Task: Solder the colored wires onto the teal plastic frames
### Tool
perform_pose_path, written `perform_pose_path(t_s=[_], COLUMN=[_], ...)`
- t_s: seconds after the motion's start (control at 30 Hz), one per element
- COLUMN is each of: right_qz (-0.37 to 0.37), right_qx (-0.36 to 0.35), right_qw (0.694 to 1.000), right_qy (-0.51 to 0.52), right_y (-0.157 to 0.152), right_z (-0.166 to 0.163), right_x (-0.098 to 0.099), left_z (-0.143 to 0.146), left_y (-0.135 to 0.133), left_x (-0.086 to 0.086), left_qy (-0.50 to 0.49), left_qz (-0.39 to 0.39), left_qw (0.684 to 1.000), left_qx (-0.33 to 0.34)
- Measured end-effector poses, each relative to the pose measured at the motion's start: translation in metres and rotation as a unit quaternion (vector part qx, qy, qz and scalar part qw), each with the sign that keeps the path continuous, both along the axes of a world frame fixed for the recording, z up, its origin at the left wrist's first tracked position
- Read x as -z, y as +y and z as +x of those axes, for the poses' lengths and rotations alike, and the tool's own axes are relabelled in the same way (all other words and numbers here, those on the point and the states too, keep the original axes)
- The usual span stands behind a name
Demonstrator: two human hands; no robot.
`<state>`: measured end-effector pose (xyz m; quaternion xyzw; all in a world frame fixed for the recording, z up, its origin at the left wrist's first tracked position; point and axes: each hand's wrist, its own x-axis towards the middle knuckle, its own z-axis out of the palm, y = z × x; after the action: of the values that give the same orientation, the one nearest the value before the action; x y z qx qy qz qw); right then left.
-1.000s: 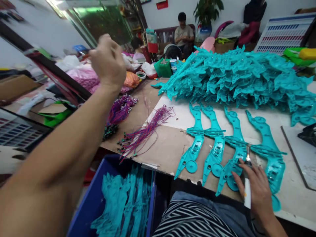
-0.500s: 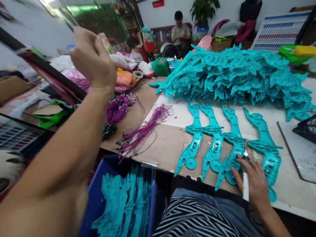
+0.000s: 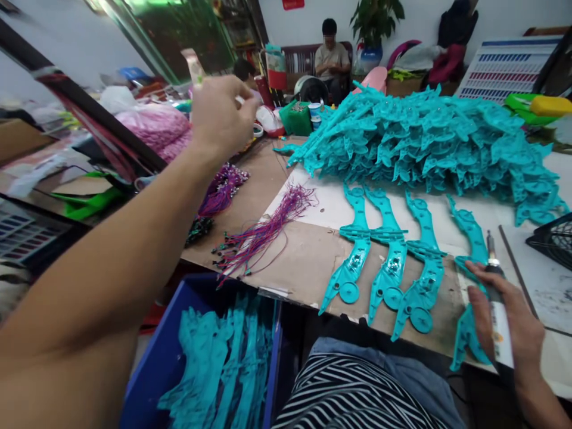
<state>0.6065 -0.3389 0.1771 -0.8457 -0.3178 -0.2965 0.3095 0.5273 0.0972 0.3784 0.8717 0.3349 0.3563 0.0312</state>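
My right hand (image 3: 513, 316) is wrapped round a soldering iron (image 3: 499, 325) with a white and black handle, its metal tip pointing up. That hand lies over the rightmost teal plastic part (image 3: 471, 229), covering its middle, and its fingers touch it. To its left lie three similar parts, among them a teal part (image 3: 422, 271) with a round disc at its lower end. My left hand (image 3: 223, 116) is raised over the far left of the table, fingers curled together; whatever they hold is hidden. Nearer lies a bundle of purple-red wires (image 3: 272, 226) with small dark ends.
A large heap of teal parts (image 3: 429, 140) covers the back of the table (image 3: 308, 256). A blue bin (image 3: 154, 357) with more teal parts stands below the front edge. At right lie a whitish board (image 3: 543, 280) and a black fan-like grille (image 3: 554, 235). A person (image 3: 330, 59) sits behind.
My right hand has moved right with the soldering iron, from the third teal part to the rightmost one. My left hand has moved right and slightly lower, its fingers now bent rightward.
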Motion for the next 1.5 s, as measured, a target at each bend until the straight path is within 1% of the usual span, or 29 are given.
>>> perform_pose_path(t_s=[0.1, 0.17, 0.23, 0.3, 0.43, 0.5, 0.6, 0.67, 0.77, 0.83, 0.87, 0.93, 1.0, 1.1, 1.17, 1.2, 1.27, 1.33, 1.4, 1.5], right_qz=[0.039, 0.068, 0.093, 0.119, 0.169, 0.167, 0.136, 0.112, 0.116, 0.145, 0.161, 0.185, 0.203, 0.228, 0.235, 0.235, 0.232, 0.233, 0.237, 0.236], right_qx=[0.013, 0.009, -0.027, -0.096, -0.235, -0.282, -0.317, -0.327, -0.314, -0.295, -0.288, -0.287, -0.297, -0.310, -0.310, -0.309, -0.311, -0.312, -0.316, -0.325], right_qw=[0.999, 0.997, 0.992, 0.980, 0.932, 0.914, 0.903, 0.894, 0.882, 0.881, 0.880, 0.872, 0.855, 0.831, 0.826, 0.825, 0.823, 0.819, 0.817, 0.819], right_qy=[0.013, 0.039, 0.083, 0.130, 0.218, 0.240, 0.254, 0.284, 0.332, 0.340, 0.341, 0.352, 0.373, 0.401, 0.408, 0.410, 0.416, 0.421, 0.421, 0.409], right_y=[0.017, 0.036, 0.061, 0.092, 0.163, 0.198, 0.240, 0.258, 0.269, 0.270, 0.269, 0.267, 0.267, 0.267, 0.267, 0.267, 0.267, 0.267, 0.268, 0.269], right_z=[0.005, 0.005, 0.003, 0.001, -0.002, -0.003, -0.008, -0.010, -0.009, -0.006, -0.005, -0.003, -0.003, -0.005, -0.007, -0.007, -0.006, -0.005, -0.004, -0.003], right_x=[-0.028, -0.040, -0.047, -0.052, -0.050, -0.044, -0.030, -0.021, -0.010, -0.006, -0.004, -0.003, -0.003, -0.003, -0.002, -0.001, 0.000, 0.002, 0.004, 0.006], left_z=[-0.007, -0.015, -0.023, -0.031, -0.042, -0.047, -0.052, -0.057, -0.065, -0.070, -0.071, -0.072, -0.068, -0.057, -0.050, -0.047, -0.043, -0.041, -0.041, -0.041], left_y=[-0.012, -0.021, -0.030, -0.040, -0.057, -0.064, -0.069, -0.070, -0.065, -0.057, -0.053, -0.043, -0.035, -0.032, -0.036, -0.038, -0.041, -0.043, -0.043, -0.043], left_x=[0.002, 0.006, 0.009, 0.012, 0.017, 0.020, 0.027, 0.031, 0.039, 0.050, 0.058, 0.079, 0.104, 0.139, 0.155, 0.161, 0.169, 0.173, 0.175, 0.175], left_qy=[0.015, 0.011, 0.006, 0.001, -0.007, -0.006, -0.007, -0.008, -0.004, 0.012, 0.025, 0.056, 0.091, 0.121, 0.112, 0.103, 0.088, 0.088, 0.092, 0.078], left_qz=[-0.016, -0.022, -0.037, -0.055, -0.117, -0.150, -0.168, -0.174, -0.211, -0.256, -0.281, -0.325, -0.356, -0.384, -0.416, -0.441, -0.502, -0.547, -0.572, -0.602], left_qw=[0.999, 0.998, 0.995, 0.993, 0.983, 0.975, 0.968, 0.966, 0.957, 0.944, 0.935, 0.916, 0.902, 0.889, 0.871, 0.854, 0.812, 0.776, 0.756, 0.744], left_qx=[0.037, 0.064, 0.090, 0.108, 0.143, 0.163, 0.184, 0.189, 0.198, 0.209, 0.216, 0.228, 0.228, 0.217, 0.237, 0.254, 0.286, 0.302, 0.304, 0.278])
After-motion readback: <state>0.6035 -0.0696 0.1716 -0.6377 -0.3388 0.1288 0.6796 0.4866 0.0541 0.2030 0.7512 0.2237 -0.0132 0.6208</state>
